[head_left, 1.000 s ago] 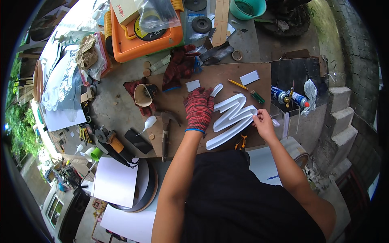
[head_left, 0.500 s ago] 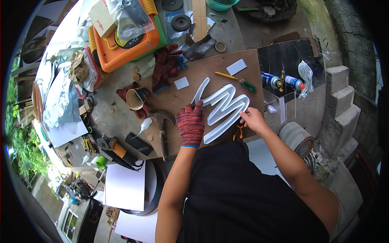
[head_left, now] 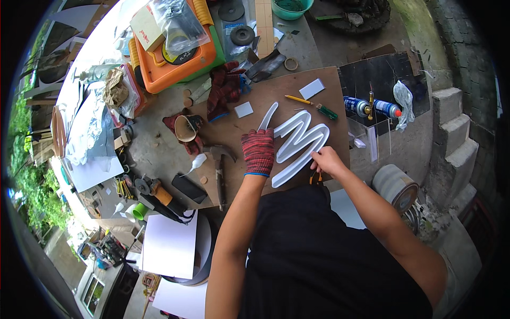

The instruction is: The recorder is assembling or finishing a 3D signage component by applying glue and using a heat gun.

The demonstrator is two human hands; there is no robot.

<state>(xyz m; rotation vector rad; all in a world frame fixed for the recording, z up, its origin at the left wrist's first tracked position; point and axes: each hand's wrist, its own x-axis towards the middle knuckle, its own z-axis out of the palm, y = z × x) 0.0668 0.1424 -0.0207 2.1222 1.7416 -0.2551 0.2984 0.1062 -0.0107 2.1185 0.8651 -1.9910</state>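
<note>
A white, channel-shaped zigzag script piece (head_left: pixel 302 159) lies on the brown board (head_left: pixel 334 101), with a narrow slanted stroke at its upper left. My left hand (head_left: pixel 258 152), in a red-and-black knit glove, has its fingers curled on the piece's left part, below that stroke's tip. My bare right hand (head_left: pixel 326 162) pinches the right-hand bend between thumb and fingers. Orange-handled pliers (head_left: pixel 317 179) lie partly hidden just below my right hand. A pencil (head_left: pixel 297 100), a green-handled tool (head_left: pixel 326 111) and two white rectangles (head_left: pixel 311 88) lie above the piece.
Left are a hammer (head_left: pixel 219 178), phone (head_left: pixel 189 187), paper cup (head_left: pixel 185 130) and spare gloves (head_left: pixel 223 89). Behind stand an orange toolbox (head_left: pixel 159 80) and teal bowl (head_left: pixel 287 8). Right are blue spray cans (head_left: pixel 383 109) and concrete steps (head_left: pixel 451 127). An angle grinder (head_left: pixel 158 194) sits lower left.
Both hands have moved a little toward my body, turning the white piece slightly. More of its upper-left stroke now shows above the gloved fingers. The whole view has also shifted a little.
</note>
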